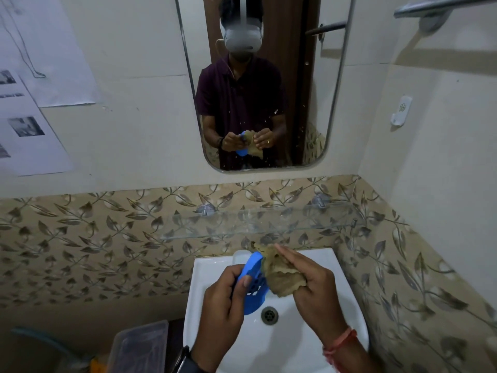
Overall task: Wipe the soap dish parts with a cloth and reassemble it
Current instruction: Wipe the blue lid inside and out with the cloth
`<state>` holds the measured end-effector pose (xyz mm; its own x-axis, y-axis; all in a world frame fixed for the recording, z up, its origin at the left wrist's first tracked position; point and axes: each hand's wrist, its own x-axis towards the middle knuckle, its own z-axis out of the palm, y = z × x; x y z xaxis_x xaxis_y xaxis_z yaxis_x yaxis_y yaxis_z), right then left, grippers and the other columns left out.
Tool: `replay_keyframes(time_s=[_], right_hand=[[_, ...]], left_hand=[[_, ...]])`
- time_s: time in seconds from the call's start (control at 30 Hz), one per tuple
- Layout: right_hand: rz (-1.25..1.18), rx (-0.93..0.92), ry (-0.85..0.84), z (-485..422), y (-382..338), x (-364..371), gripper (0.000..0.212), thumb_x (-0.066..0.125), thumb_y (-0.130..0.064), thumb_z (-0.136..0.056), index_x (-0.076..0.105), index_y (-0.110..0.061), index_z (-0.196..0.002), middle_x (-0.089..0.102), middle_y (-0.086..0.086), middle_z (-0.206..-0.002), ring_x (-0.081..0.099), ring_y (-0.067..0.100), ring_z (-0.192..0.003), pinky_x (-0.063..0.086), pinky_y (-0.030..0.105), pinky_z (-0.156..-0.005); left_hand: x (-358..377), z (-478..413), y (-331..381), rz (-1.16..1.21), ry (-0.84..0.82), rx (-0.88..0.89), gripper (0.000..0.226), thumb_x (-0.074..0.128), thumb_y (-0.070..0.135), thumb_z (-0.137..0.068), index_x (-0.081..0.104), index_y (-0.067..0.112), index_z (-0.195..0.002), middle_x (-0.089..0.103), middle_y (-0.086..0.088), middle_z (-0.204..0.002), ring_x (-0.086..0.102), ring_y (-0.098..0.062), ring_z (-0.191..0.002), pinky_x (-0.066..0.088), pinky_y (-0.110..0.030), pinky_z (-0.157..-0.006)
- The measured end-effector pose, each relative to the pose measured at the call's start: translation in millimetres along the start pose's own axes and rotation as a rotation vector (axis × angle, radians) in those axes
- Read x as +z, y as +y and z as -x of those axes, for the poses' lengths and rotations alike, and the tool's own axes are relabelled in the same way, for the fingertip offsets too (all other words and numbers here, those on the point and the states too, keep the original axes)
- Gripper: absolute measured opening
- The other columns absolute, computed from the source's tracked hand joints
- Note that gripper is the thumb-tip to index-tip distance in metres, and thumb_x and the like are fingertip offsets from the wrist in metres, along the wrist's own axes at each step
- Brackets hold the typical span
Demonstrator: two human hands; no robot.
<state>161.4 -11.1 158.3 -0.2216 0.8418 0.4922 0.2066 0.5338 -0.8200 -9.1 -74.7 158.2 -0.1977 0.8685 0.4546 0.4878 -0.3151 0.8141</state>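
Left hand [226, 294] gripped the blue slotted dish part [255, 288], thumb on its face, fingers curled behind. Right hand [314, 284] pinched the cloth [279, 275] against the part's 3 o'clock edge. I saw both held over the sink [317, 262], drain [269, 315] at the part's 5 o'clock.

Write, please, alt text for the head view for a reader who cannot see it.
Over a white sink, the left hand grips a blue slotted soap dish part while the right hand holds a brown cloth against it. A wall mirror above reflects the scene.
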Motion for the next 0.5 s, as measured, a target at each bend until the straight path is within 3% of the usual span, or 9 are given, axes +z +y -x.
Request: replay_keyframes(time_s=[0.07,0.13,0.27,0.33,0.4,0.5], right_hand=[[0.012,-0.02,0.02,2.1,-0.5,2.1,0.063,0.055,-0.003,-0.086,0.062,-0.036,-0.139,0.06,-0.05,-0.129,0.06,-0.011,-0.129,0.049,0.01,-0.11],[0.039,-0.085,0.005,1.4,-6.7,3.3,0.053,0.057,-0.017,-0.09,0.06,-0.02,-0.143,0.06,-0.037,-0.139,0.056,-0.009,-0.135,0.045,0.008,-0.113],[0.156,-0.258,-0.163,1.2,-23.3,7.4,0.059,0.044,-0.008,-0.084,0.069,-0.013,-0.137,0.066,-0.005,-0.145,0.051,0.007,-0.145,0.038,0.02,-0.124],[0.138,-0.258,-0.161,1.3,-21.5,5.6,0.059,0.046,-0.008,-0.083,0.07,-0.016,-0.136,0.065,-0.009,-0.144,0.052,0.005,-0.144,0.04,0.018,-0.122],[0.08,-0.174,-0.062,-0.7,-16.7,-1.7,0.058,0.05,-0.012,-0.086,0.064,-0.026,-0.14,0.061,-0.026,-0.142,0.055,-0.006,-0.138,0.043,0.012,-0.116],[0.061,-0.089,0.009,0.3,-14.5,-8.8,0.074,0.052,0.006,-0.082,0.056,-0.034,-0.144,0.057,-0.044,-0.136,0.056,-0.012,-0.133,0.046,0.01,-0.113]], left_hand=[[0.2,0.3,0.9,-0.006,0.015,0.003,0.03,0.042,0.043,-0.098,0.064,0.023,-0.104,0.068,0.008,-0.088,0.065,-0.015,-0.077,0.049,-0.029,-0.063],[1.2,-0.1,0.0,-0.055,-0.01,0.024,0.024,0.043,0.04,-0.099,0.061,0.023,-0.101,0.065,0.009,-0.083,0.062,-0.012,-0.071,0.045,-0.022,-0.059],[3.1,-0.9,-0.7,-0.151,-0.081,0.12,0.021,0.04,0.03,-0.099,0.057,0.024,-0.11,0.062,0.011,-0.079,0.059,-0.003,-0.065,0.039,-0.014,-0.057],[2.1,0.6,-0.7,-0.144,-0.059,0.12,0.02,0.04,0.03,-0.099,0.057,0.024,-0.107,0.059,0.012,-0.075,0.054,-0.001,-0.06,0.037,-0.015,-0.054],[0.8,4.0,1.1,-0.117,-0.008,0.107,0.019,0.042,0.033,-0.099,0.058,0.024,-0.102,0.062,0.013,-0.081,0.059,-0.005,-0.066,0.041,-0.02,-0.056],[-0.3,7.2,6.3,-0.073,0.063,0.099,0.018,0.047,0.029,-0.1,0.061,0.02,-0.104,0.065,0.019,-0.093,0.064,-0.003,-0.076,0.045,-0.015,-0.062]])
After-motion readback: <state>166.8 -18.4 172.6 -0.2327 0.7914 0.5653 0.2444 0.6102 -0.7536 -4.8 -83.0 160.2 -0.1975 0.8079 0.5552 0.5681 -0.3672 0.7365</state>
